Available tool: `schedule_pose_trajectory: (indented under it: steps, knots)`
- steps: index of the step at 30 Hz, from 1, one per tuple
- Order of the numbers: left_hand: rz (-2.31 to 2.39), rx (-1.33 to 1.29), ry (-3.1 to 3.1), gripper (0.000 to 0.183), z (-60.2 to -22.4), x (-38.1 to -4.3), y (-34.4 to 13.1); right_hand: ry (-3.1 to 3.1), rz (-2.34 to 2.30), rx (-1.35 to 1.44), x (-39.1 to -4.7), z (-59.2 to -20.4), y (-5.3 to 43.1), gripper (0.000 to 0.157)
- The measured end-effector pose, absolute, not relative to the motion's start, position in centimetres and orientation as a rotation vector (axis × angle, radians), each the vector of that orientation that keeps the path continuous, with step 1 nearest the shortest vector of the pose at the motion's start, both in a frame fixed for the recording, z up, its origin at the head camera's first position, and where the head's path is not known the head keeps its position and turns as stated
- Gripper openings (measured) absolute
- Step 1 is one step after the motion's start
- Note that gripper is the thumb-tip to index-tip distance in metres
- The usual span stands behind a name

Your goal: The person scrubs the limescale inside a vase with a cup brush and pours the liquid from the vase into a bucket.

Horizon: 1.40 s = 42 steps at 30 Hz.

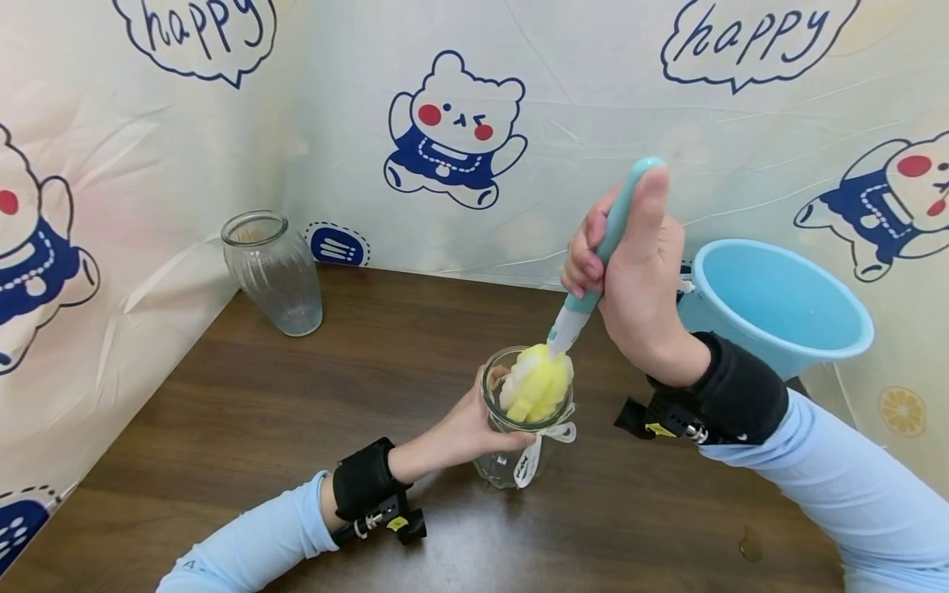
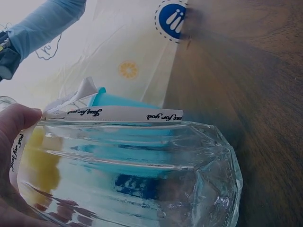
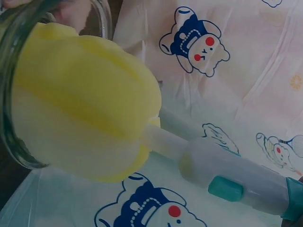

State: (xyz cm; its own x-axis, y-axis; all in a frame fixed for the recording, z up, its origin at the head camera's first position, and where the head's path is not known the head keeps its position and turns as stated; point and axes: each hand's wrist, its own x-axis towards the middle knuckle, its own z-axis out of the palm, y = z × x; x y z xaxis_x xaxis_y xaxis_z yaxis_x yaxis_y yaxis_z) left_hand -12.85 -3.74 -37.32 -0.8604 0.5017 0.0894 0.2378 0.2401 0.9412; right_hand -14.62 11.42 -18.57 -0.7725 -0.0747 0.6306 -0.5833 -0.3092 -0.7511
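Note:
My left hand [image 1: 489, 424] grips a clear glass jar [image 2: 199, 175] round its neck, thumb over the front by a white ribbon bow [image 1: 558, 431] with printed lettering. The jar stands on the brown table. Above it, my right hand [image 1: 638, 272] holds a bottle brush by its teal handle [image 1: 621, 214], thumb along the top end. The brush's yellow and white sponge head [image 1: 539, 383] sits in the jar's mouth, partly inside the rim. In the right wrist view the sponge [image 3: 85, 99] bulges out past the glass rim, joined to a grey-white shaft [image 3: 222, 170].
A second, ribbed glass vase [image 1: 274, 276] stands at the back left of the table [image 1: 356, 379]. To the right, behind my right wrist, is a light blue basin [image 1: 778, 305]. A printed curtain [image 1: 593, 107] hangs round the back and sides. A water drop [image 1: 750, 543] lies front right.

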Motion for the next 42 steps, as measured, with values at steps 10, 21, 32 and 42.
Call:
schedule_pose_trajectory:
  steps: [10,21,32,42]
  knots:
    - [1.643,0.726,2.321,0.082,-37.2,-12.9,-3.8,-1.715,2.102,0.89,-14.9,-20.8,11.3,0.051]
    - [1.635,0.769,2.343,0.082,-37.3,-13.0,-3.9,-1.88,2.114,0.969,-14.8,-22.5,11.0,0.053]
    - [1.648,0.769,2.34,0.086,-37.3,-12.9,-3.8,-2.115,1.969,1.016,-16.1,-23.4,11.3,0.053]
    - [1.639,0.764,2.326,0.096,-37.2,-12.9,-3.9,-2.331,2.082,0.967,-16.7,-25.6,11.7,0.053]
